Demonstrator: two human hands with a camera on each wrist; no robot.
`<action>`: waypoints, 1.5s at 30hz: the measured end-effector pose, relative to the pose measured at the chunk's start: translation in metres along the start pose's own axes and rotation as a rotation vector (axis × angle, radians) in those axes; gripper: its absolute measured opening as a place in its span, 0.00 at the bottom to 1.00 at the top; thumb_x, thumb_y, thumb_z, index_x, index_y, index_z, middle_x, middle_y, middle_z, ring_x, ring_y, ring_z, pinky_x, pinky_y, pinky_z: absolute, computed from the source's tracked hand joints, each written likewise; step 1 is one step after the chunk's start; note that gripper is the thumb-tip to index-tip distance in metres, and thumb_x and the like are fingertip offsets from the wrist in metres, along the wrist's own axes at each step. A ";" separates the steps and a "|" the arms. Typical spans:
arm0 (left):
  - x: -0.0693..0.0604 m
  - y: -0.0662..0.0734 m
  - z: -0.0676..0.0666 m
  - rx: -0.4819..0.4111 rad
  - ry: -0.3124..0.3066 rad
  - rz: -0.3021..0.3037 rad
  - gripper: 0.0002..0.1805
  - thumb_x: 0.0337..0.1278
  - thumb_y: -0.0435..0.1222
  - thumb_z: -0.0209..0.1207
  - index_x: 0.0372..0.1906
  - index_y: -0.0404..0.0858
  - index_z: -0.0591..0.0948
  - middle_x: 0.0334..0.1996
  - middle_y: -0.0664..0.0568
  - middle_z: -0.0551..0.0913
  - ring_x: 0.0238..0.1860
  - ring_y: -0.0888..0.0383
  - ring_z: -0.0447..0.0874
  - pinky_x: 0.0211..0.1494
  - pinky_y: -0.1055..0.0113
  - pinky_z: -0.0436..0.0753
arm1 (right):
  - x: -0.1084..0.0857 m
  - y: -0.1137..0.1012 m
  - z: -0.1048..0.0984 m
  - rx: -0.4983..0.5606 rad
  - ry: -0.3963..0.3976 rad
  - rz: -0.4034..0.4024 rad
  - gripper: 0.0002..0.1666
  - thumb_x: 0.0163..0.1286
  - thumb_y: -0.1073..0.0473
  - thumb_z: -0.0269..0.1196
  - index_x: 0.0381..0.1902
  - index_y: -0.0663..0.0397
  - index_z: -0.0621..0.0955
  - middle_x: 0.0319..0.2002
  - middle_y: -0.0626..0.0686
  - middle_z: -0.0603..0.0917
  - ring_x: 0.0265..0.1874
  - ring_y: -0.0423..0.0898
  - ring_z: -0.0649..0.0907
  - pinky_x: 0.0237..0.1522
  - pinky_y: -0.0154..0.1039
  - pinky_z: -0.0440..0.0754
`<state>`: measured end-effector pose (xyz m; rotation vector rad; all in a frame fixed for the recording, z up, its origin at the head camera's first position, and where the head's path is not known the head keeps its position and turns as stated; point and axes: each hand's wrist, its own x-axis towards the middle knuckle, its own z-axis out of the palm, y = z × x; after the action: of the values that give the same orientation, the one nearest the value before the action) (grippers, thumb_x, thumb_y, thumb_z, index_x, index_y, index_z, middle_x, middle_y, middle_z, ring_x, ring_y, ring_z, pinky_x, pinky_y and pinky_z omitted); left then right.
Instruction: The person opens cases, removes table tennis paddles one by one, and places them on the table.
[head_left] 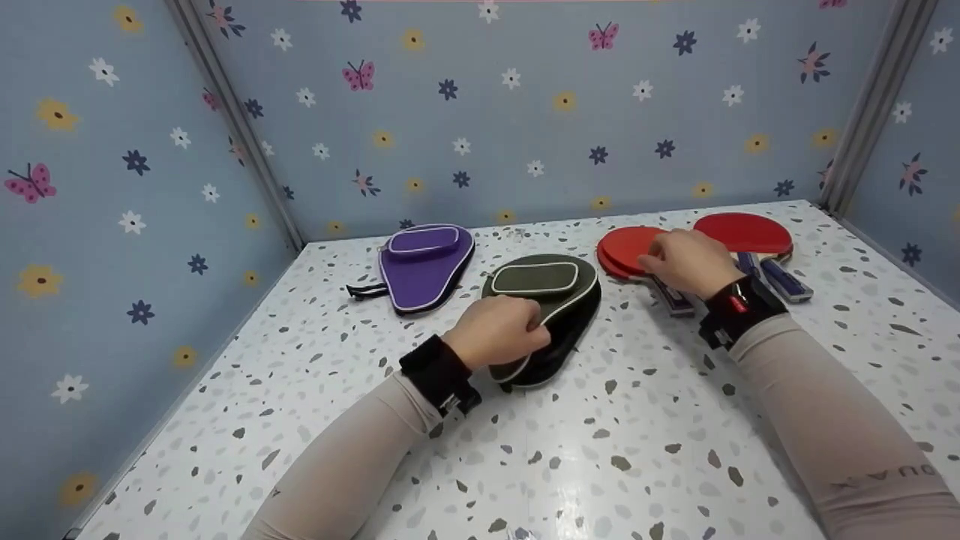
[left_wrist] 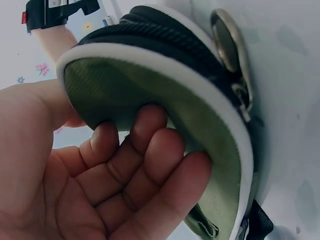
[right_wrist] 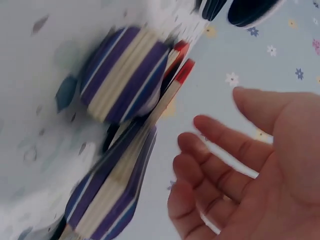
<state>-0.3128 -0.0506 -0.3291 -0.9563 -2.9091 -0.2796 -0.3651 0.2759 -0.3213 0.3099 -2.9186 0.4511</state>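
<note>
My left hand (head_left: 499,330) grips the cover edge of an olive green table tennis bat case (head_left: 536,277) with white piping. Up close in the left wrist view, the fingers curl against the green cover (left_wrist: 225,165), with the thumb partly hidden behind it. Black lining shows at the case's side in the head view. My right hand (head_left: 686,259) hovers over red table tennis bats (head_left: 630,244), stacked on the table. From the right wrist, its loosely bent fingers (right_wrist: 215,155) stand apart from the striped bat handles (right_wrist: 122,75) and hold nothing.
A purple bat case (head_left: 424,270) with a black strap lies at the back left. More red bats (head_left: 742,231) with striped handles (head_left: 784,279) lie at the right. Flower-patterned panels (head_left: 525,112) enclose the speckled table (head_left: 570,465) at the back and sides.
</note>
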 end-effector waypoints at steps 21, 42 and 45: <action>-0.023 -0.001 -0.021 0.025 -0.422 0.255 0.34 0.64 0.49 0.76 0.72 0.46 0.79 0.58 0.53 0.78 0.55 0.58 0.77 0.60 0.60 0.82 | 0.000 -0.039 0.008 0.016 0.035 -0.214 0.13 0.83 0.52 0.66 0.45 0.57 0.89 0.43 0.57 0.89 0.45 0.57 0.87 0.50 0.58 0.84; -0.017 0.005 -0.004 0.197 -0.306 0.247 0.31 0.84 0.39 0.62 0.84 0.44 0.72 0.79 0.49 0.76 0.78 0.48 0.75 0.82 0.54 0.70 | 0.002 -0.038 0.006 0.031 0.040 -0.215 0.13 0.83 0.51 0.66 0.47 0.55 0.88 0.45 0.57 0.90 0.46 0.56 0.87 0.51 0.58 0.84; -0.005 0.001 0.000 0.207 -0.262 0.243 0.28 0.84 0.37 0.60 0.82 0.43 0.74 0.77 0.47 0.79 0.76 0.47 0.78 0.80 0.53 0.73 | 0.001 -0.038 0.005 0.039 0.043 -0.218 0.13 0.83 0.51 0.66 0.46 0.55 0.88 0.44 0.56 0.90 0.45 0.56 0.87 0.50 0.58 0.84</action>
<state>-0.3082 -0.0527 -0.3295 -1.3826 -2.9214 0.1710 -0.3582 0.2386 -0.3154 0.6087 -2.7943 0.4743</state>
